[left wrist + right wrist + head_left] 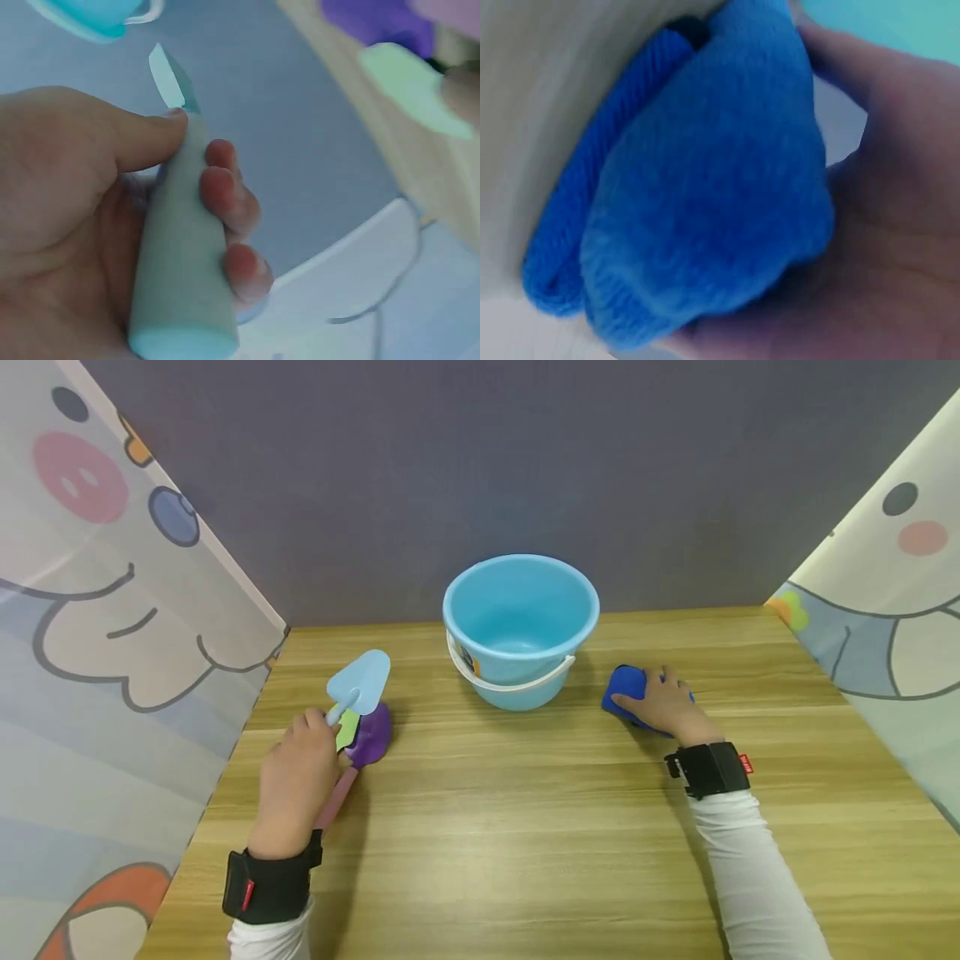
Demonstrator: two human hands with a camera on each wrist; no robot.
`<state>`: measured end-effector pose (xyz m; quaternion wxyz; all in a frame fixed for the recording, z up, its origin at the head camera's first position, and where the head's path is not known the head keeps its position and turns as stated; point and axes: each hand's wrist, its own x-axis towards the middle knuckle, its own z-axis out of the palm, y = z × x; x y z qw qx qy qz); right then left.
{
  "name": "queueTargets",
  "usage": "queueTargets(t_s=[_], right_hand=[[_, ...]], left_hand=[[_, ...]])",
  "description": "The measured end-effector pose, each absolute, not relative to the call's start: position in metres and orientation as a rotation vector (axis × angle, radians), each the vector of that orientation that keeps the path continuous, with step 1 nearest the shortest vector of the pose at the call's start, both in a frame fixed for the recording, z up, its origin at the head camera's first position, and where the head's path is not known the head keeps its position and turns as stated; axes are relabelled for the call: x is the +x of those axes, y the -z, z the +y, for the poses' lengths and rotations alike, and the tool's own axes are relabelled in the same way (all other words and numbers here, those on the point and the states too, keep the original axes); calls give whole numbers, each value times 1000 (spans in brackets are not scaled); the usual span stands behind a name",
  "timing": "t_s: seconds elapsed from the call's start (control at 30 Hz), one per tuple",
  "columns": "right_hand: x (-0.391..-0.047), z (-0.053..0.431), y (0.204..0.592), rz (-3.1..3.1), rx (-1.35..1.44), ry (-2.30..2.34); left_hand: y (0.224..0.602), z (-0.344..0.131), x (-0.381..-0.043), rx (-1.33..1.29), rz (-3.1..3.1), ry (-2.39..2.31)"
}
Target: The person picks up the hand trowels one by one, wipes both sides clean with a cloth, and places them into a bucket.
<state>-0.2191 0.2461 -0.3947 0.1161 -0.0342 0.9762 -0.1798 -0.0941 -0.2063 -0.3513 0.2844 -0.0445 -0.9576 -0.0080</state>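
My left hand grips a light blue trowel by its handle, with the blade pointing away from me. In the left wrist view, the thumb lies along the trowel's handle and the fingers curl round its other side. At the right, my right hand holds a folded blue knitted bundle at the tabletop. The right wrist view shows the bundle's soft fabric between thumb and fingers, with a ribbed fold and a dark edge beside it.
A light blue bucket with a white handle stands at the back centre, its mouth up. Under and beside the left hand lie a purple-headed tool with a pink handle and a green-headed tool. A grey wall bounds the table.
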Motion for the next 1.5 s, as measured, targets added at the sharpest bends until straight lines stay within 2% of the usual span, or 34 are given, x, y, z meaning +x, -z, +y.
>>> queueTargets(t_s=[0.7,1.03,1.3,1.5], right_hand=[[-219,235,398,2857,28,396],[-214,236,409,2878,-14,350],[-222,242,411,3004,-218,250],[-228,242,403,3040,-286,458]], left_hand=[[281,-129,-119,-319,-2418,89],[285,-81,-129,-485,-2421,125],[284,-75,-126,-500,-2425,171],[281,-76,-130,-478,-2404,152]])
